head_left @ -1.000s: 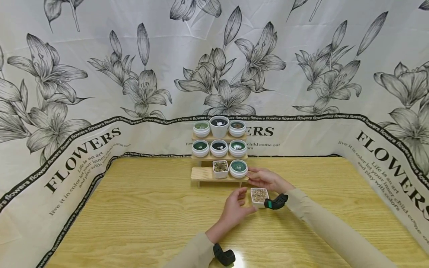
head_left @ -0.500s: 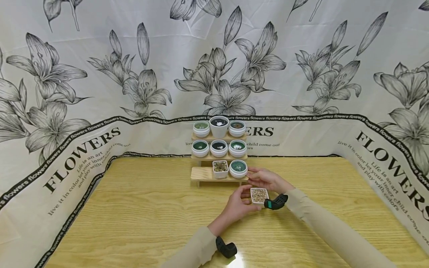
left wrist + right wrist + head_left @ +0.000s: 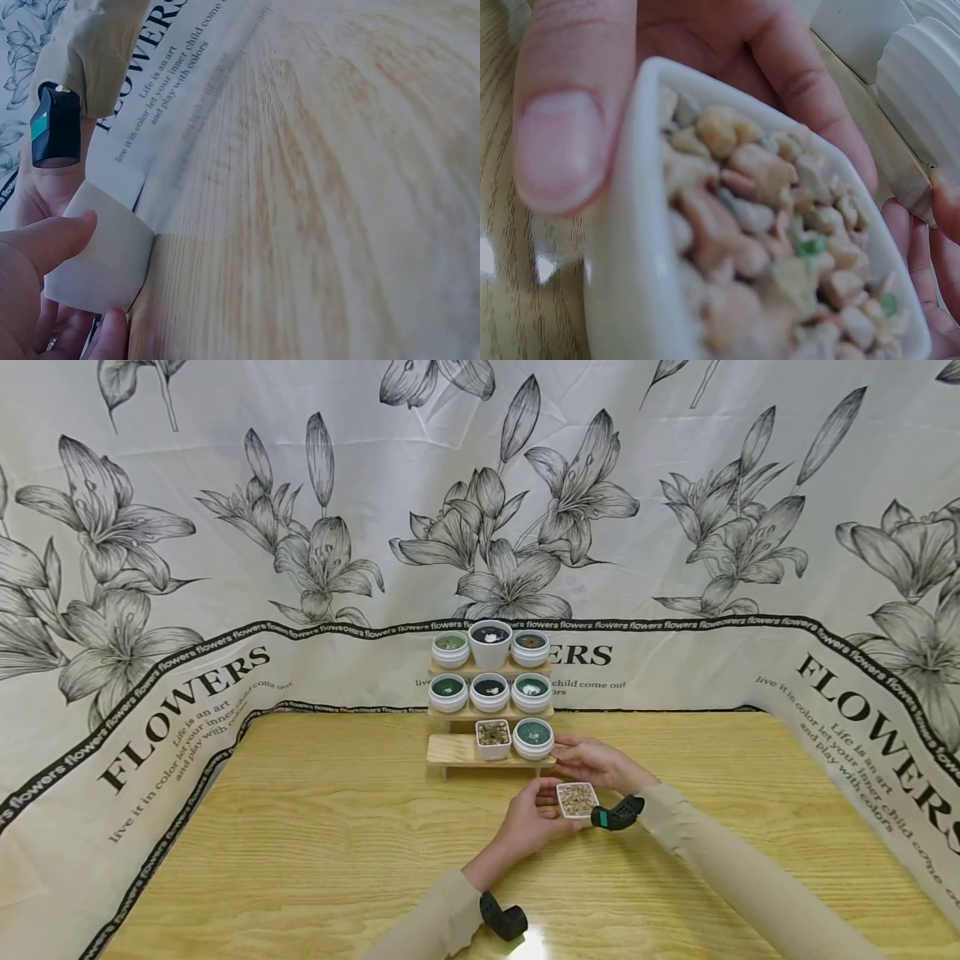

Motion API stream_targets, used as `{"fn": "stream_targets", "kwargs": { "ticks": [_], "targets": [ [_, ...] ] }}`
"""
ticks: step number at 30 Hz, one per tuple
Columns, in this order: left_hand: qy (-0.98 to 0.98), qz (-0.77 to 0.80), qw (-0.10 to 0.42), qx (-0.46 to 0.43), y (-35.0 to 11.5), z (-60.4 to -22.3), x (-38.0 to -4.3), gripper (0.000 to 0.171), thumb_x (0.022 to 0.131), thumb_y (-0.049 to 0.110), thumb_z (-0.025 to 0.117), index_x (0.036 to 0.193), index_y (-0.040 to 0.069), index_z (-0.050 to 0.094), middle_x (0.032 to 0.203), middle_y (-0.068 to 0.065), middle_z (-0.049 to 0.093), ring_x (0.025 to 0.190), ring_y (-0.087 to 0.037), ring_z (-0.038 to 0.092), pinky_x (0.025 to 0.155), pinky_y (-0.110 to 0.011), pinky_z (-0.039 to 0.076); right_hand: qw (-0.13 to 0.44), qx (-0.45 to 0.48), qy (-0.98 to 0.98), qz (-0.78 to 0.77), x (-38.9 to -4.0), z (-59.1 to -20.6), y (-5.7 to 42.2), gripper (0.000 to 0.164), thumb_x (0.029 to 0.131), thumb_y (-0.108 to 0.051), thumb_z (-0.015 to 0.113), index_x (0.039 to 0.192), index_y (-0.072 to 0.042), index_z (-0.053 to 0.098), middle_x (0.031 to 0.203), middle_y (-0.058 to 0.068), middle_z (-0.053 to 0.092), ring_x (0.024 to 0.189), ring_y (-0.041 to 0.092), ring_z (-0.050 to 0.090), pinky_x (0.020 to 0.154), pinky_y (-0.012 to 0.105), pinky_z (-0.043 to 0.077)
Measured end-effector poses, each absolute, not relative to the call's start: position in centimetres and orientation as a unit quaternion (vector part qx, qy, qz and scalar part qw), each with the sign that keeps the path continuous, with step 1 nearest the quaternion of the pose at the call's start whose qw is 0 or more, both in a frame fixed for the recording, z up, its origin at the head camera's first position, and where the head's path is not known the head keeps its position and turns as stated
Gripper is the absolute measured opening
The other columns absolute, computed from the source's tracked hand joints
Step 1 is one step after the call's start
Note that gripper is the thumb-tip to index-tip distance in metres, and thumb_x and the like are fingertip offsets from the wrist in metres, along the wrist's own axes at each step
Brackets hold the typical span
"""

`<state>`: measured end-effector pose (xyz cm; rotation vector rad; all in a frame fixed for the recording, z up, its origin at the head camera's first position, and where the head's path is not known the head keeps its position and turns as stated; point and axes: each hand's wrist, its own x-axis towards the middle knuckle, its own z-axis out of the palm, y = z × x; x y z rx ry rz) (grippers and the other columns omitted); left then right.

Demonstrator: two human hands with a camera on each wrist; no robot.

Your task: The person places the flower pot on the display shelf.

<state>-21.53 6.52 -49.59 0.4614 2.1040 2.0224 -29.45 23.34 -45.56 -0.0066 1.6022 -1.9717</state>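
Note:
My left hand grips a small square white pot filled with pebbles, in front of the stand's right end. The left wrist view shows the thumb against the pot's smooth wall and fingertips beneath its edge. Tan pebbles and a few green bits fill it in the right wrist view. My right hand holds the right end of the wooden stand's lowest shelf, beside a round white pot with a teal top. A second square pebble pot stands left of that one.
On the middle shelf stand three round white pots, among them a dark-topped one. The top shelf carries three more, with a taller pot in the centre. A flower-printed cloth hangs behind the wooden table.
My left hand has closed round the square pebble pot and shifted it slightly left, with its top now tipped a little. The right hand has stayed at the stand.

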Motion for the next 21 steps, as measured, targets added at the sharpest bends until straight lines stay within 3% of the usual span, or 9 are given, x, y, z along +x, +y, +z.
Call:
{"fn": "stream_targets", "kwargs": {
  "ticks": [16, 21],
  "targets": [
    [0.732, 0.662, 0.079, 0.136, 4.0, -49.9, -20.7, 0.059, 0.071, -0.001, 0.081, 0.123, -0.004, 0.054, 0.109, -0.015, 0.061, 0.099, -0.018, 0.06, 0.087, -0.03, 0.056, 0.299, 0.0, 0.596, -0.745, -29.8, -45.8, 23.5, 0.066, 0.097, 0.006, 0.039, 0.15, 0.008, 0.001, 0.092, -0.009, 0.065, 0.088, 0.002, 0.063, 0.083, 0.018, 0.054],
    [0.735, 0.664, 0.064, 0.123, 2.9, -49.8, -20.4, 0.058, 0.072, -0.001, 0.08, 0.123, -0.006, 0.053, 0.11, -0.017, 0.061, 0.103, -0.023, 0.059, 0.088, -0.033, 0.056, 0.3, 0.003, 0.586, -0.753, -29.7, -45.7, 23.4, 0.066, 0.096, 0.008, 0.039, 0.15, 0.007, 0.0, 0.093, -0.007, 0.066, 0.088, 0.003, 0.064, 0.084, 0.018, 0.054]
  ]
}}
